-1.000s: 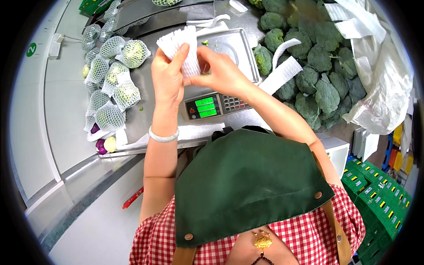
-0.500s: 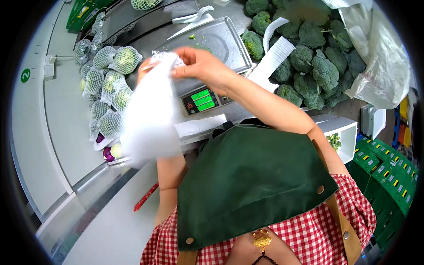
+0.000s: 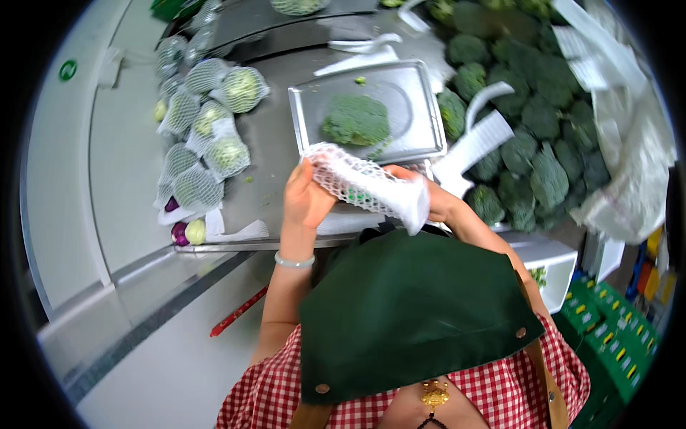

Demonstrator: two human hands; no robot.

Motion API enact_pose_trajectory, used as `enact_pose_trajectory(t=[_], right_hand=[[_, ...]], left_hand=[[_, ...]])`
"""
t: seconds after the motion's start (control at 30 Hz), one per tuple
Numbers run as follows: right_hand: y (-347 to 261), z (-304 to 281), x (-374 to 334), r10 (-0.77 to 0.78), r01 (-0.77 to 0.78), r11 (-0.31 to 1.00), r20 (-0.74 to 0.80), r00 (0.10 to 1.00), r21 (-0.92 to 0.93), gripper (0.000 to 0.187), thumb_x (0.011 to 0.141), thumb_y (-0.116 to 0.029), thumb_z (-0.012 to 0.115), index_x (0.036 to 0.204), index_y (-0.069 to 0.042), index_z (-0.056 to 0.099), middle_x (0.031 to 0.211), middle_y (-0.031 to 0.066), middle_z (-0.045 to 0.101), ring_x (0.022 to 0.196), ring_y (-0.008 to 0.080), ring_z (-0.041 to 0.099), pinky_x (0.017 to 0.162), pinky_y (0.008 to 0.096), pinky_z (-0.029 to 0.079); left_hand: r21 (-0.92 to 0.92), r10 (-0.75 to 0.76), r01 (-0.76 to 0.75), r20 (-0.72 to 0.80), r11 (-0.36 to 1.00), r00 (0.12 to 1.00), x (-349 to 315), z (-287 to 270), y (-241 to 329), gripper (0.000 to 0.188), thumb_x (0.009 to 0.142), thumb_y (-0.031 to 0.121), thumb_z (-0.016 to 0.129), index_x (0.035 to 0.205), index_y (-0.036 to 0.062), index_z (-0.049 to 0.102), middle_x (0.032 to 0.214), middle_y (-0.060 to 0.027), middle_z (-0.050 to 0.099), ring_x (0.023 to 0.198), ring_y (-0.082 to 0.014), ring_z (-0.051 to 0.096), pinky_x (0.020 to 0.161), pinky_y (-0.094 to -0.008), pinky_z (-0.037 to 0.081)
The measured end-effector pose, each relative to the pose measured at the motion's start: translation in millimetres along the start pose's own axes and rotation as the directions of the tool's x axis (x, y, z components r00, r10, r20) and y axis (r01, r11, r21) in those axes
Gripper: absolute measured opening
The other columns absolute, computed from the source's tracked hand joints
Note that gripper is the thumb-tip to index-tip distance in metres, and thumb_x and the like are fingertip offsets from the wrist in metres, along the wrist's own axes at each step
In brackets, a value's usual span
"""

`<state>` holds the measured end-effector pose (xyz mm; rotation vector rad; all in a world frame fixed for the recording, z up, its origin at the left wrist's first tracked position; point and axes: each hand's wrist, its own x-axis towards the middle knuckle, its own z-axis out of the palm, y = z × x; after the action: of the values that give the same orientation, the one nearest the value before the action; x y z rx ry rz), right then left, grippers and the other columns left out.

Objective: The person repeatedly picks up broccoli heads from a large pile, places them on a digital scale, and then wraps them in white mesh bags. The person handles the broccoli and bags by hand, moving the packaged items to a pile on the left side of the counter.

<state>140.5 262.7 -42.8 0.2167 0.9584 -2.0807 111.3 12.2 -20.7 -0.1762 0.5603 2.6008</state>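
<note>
So the left hand (image 3: 307, 196) is pinching one end of a white net sleeve (image 3: 361, 180), thumb against fingers. The sleeve stretches across to the right hand (image 3: 439, 202), whose fingers are mostly hidden behind it, so can't tell how they're closed. Just past that, a broccoli head (image 3: 355, 120) sits on a metal tray (image 3: 413, 93). Netted veggies (image 3: 227, 156) off left, big broccoli pile (image 3: 547, 118) right.

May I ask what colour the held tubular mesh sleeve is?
The sleeve is white, clearest in head view.
</note>
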Motion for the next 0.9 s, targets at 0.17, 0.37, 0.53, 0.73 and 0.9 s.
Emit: enact_pose_trajectory(t=[0.17,0.37,0.53,0.73,0.9], right_hand=[[-66.3,-1.5,49.7,-0.656,-0.037,0.382,-0.299,0.693,-0.923,0.03,0.079,-0.003,0.068,0.104,-0.005,0.051,0.082,0.0101,0.061,0.072,0.0149,0.056,0.067,0.0278,0.044],[-74.7,-61.6,147.8,-0.564,-0.248,0.196,-0.316,0.763,-0.949,0.037,0.087,-0.034,0.061,0.104,-0.001,0.066,0.098,0.0262,0.067,0.096,0.0452,0.062,0.083,0.0484,0.048],[-75.7,16.3,116.5,-0.653,0.142,0.301,-0.096,0.751,-0.943,0.026,0.077,-0.017,0.066,0.093,0.003,0.06,0.092,0.02,0.062,0.091,0.039,0.06,0.081,0.0405,0.047],[-75.9,107.8,57.4,-0.679,0.244,-0.038,0.205,0.705,-0.969,0.034,0.072,-0.021,0.069,0.1,-0.003,0.06,0.099,0.0131,0.059,0.084,0.036,0.063,0.067,0.0433,0.051],[-70.2,91.8,79.1,-0.118,0.007,0.919,-0.257,0.959,-0.395,0.017,0.083,-0.014,0.068,0.087,0.003,0.068,0.081,0.0131,0.071,0.067,0.0173,0.065,0.062,0.0314,0.049]], left_hand=[[0.886,0.568,-0.018,-0.281,0.463,0.773,43.1,-41.5,-8.5,0.031,0.074,-0.007,0.072,0.1,0.0023,0.058,0.093,-0.0045,0.063,0.086,-0.0142,0.06,0.075,-0.0291,0.048],[0.292,0.051,0.163,-0.608,0.943,0.793,95.0,-98.8,-25.5,0.038,0.1,0.027,0.046,0.119,-0.0029,0.059,0.113,-0.0125,0.066,0.099,-0.0222,0.066,0.085,-0.0345,0.053],[0.15,0.24,-0.189,-0.547,0.971,0.802,66.2,-56.8,-0.6,0.051,0.101,0.042,0.04,0.126,-0.0008,0.054,0.123,-0.0144,0.061,0.113,-0.026,0.06,0.1,-0.0398,0.047],[-0.185,0.179,-0.174,0.01,0.967,0.984,4.6,-0.9,17.6,0.082,0.092,0.067,0.041,0.148,0.0076,0.031,0.145,-0.0213,0.04,0.131,-0.0355,0.043,0.109,-0.0504,0.037],[-0.082,0.143,-0.159,-0.176,0.984,0.974,-53.1,-22.8,-9.3,0.074,0.093,0.056,0.046,0.144,0.0034,0.036,0.14,-0.021,0.047,0.125,-0.0346,0.049,0.107,-0.0477,0.039]])
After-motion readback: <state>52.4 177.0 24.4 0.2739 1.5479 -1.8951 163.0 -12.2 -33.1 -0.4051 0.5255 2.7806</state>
